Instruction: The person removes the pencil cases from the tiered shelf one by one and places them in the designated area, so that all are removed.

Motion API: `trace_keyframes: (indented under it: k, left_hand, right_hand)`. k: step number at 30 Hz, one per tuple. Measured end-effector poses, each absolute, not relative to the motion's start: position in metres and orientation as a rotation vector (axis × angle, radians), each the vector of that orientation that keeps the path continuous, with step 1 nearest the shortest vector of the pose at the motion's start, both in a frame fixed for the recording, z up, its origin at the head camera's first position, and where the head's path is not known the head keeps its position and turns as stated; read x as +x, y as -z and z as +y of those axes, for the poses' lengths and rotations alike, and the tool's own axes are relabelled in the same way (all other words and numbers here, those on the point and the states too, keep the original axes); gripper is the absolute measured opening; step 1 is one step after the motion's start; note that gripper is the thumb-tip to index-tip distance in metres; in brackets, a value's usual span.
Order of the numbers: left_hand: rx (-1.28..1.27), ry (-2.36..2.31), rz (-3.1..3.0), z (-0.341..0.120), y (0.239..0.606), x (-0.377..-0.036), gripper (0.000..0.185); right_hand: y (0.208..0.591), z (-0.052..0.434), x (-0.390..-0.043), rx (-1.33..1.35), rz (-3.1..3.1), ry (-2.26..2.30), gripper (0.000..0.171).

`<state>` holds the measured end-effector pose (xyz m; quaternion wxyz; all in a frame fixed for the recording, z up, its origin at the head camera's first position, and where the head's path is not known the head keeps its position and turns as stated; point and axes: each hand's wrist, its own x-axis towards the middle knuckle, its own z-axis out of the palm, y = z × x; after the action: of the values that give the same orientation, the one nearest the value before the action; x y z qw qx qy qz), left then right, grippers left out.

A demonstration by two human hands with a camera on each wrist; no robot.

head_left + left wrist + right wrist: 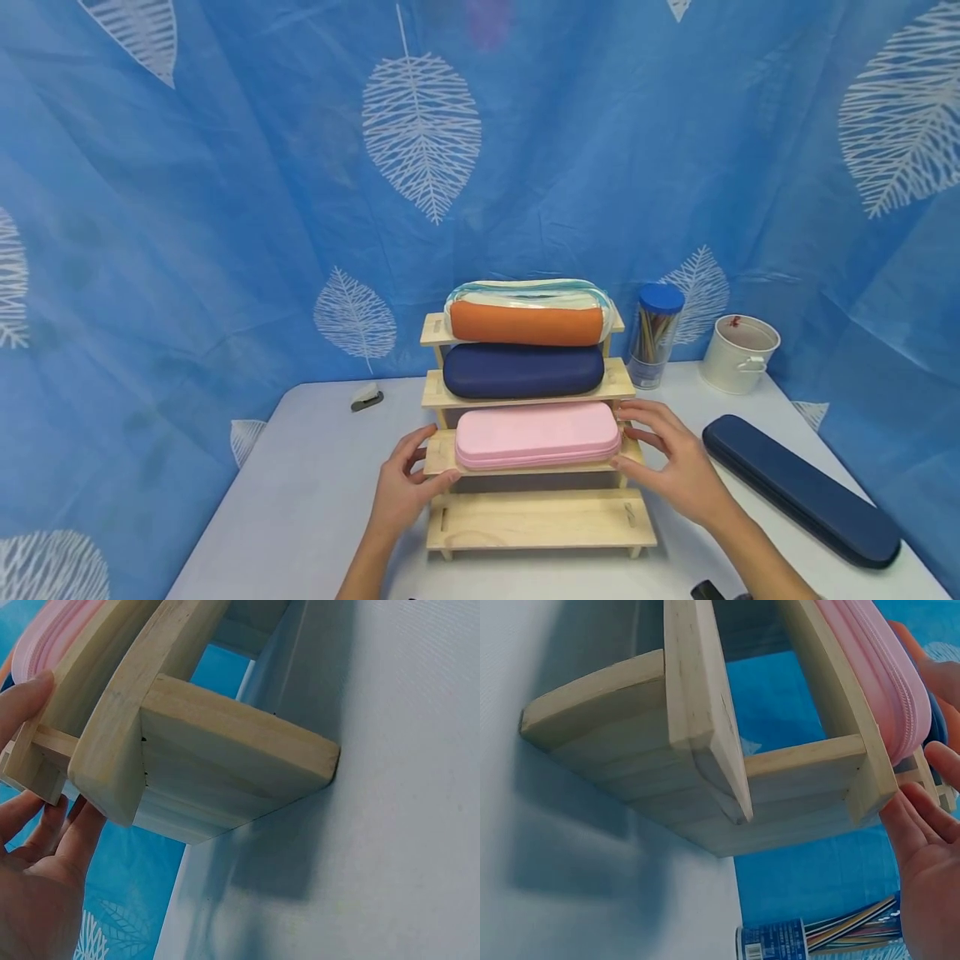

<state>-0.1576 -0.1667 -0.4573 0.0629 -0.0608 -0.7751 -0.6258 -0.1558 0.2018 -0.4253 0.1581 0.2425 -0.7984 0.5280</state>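
A tiered wooden rack (540, 518) stands on the table, its lowest step bare. On the step above lies a pink zip pencil case (537, 433). My left hand (405, 487) grips the left end of that step, thumb at the front edge and fingers round the end. At the opposite end my right hand (671, 454) holds the step, its thumb near the lower corner of the pink case. Higher up sit a navy case (523, 371) and an orange, white and teal pencil pouch (528, 321). In the right wrist view the fingertips (904, 817) meet the step's end.
Right of the rack lies a long dark blue case (802, 492). Behind it stand a blue-lidded jar of pencils (655, 337) and a white metal pot (738, 354). A small stapler (367, 397) sits at the back left. A blue leaf-patterned curtain (300, 208) hangs behind.
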Motion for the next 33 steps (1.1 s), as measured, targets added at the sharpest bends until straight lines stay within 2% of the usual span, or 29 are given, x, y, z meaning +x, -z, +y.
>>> trace_keyframes:
  k: [8,15,23,33]
  left_hand:
    - [-0.18,1.863,-2.347,-0.165,0.456,-0.158,0.073]
    - [-0.154,1.862,-2.335,-0.165,0.457,-0.157,0.071]
    - [-0.177,1.853,-2.337,-0.164,0.459,-0.158,0.073]
    - [-0.153,1.83,-2.343,-0.165,0.46,-0.158,0.073]
  right_hand:
    - [0.425,0.196,-0.154,0.632,-2.288,-1.477,0.054]
    - [0.424,0.19,-0.152,0.568,-2.422,-1.377,0.065]
    - [0.449,0.196,-0.165,0.552,-2.441,-1.315,0.067]
    - [0.454,0.195,-0.165,0.569,-2.431,-1.376,0.067]
